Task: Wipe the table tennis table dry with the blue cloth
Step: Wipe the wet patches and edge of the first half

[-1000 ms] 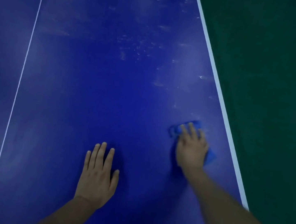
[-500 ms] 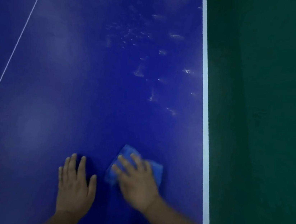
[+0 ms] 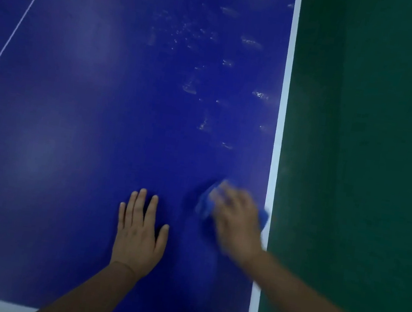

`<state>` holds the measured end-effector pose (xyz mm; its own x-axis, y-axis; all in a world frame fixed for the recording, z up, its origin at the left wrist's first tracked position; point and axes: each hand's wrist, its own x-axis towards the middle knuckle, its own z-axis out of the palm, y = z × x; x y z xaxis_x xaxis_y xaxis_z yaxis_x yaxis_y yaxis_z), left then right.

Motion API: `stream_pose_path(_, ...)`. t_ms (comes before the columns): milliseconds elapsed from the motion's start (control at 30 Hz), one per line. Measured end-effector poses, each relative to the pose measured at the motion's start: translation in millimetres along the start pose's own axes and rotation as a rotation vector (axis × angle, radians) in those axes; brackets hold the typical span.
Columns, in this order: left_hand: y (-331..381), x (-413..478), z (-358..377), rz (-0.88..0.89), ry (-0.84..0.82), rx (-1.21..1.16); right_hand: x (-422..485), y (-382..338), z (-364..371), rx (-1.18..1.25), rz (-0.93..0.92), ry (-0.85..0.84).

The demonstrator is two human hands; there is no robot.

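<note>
Pressing blue cloth (image 3: pixel 205 204) down under right hand (image 3: pixel 236 224), finger spread lost in blur; next, straight ahead to wet streaks (image 3: pixel 190 89) up the counter (image 3: pixel 91 146).

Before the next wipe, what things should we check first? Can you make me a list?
1. The blue cloth is under the right hand: ok, the hand presses it on the table.
2. The left hand is out of the way: ok, it lies flat on the table, apart from the cloth.
3. The table is dry: not ok, wet marks lie beyond the cloth, near the white side line.
4. The cloth is on the table: ok, though its corner reaches the side line.
5. The cloth is dry enough to soak up more: cannot tell, it is blurred.
</note>
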<state>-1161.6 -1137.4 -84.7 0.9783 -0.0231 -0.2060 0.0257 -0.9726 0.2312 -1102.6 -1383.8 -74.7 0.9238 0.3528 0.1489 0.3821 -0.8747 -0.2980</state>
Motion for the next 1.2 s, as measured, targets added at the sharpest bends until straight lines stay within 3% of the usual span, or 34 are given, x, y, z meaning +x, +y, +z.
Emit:
stream_pose_path(67, 2, -6, 1, -0.007, 0.011, 0.003, -48, -32, 9, -0.043, -0.182, -0.178)
stream_pose_path(133, 3, -11, 1, -0.007, 0.0, 0.011, -47, -13, 7, -0.056, -0.195, -0.203)
stream_pose_path(200, 3, -20, 2, -0.007, -0.023, 0.03, -15, 20, 2, -0.116, -0.003, -0.13)
stream_pose_path(300, 3, -31, 3, -0.042, -0.014, 0.028, 35, 63, -17, -0.143, 0.466, -0.135)
stream_pose_path(367, 4, -40, 3, -0.102, -0.007, 0.006, 49, 67, -22, -0.1, 0.558, -0.106)
stream_pose_path(500, -1, -62, 3, -0.235, 0.001, -0.054, 43, 2, 1, -0.095, 0.33, -0.211)
stream_pose_path(633, -8, -91, 6, -0.328, 0.014, -0.058, 0, -87, 31, -0.086, -0.068, -0.332)
stream_pose_path(767, -5, -122, 14, -0.368, 0.072, -0.094, -93, -91, 19, -0.079, -0.367, -0.416)
stream_pose_path(867, 6, -149, 19, -0.383, 0.038, -0.142, -95, -46, 4, -0.139, -0.342, -0.428)
stream_pose_path(1033, 28, -189, 26, -0.382, -0.007, -0.18, -57, -51, 0, -0.166, 0.025, -0.518)
stream_pose_path(1200, 52, -204, 29, -0.371, -0.009, -0.2, -140, -80, -1, -0.201, -0.166, -0.564)
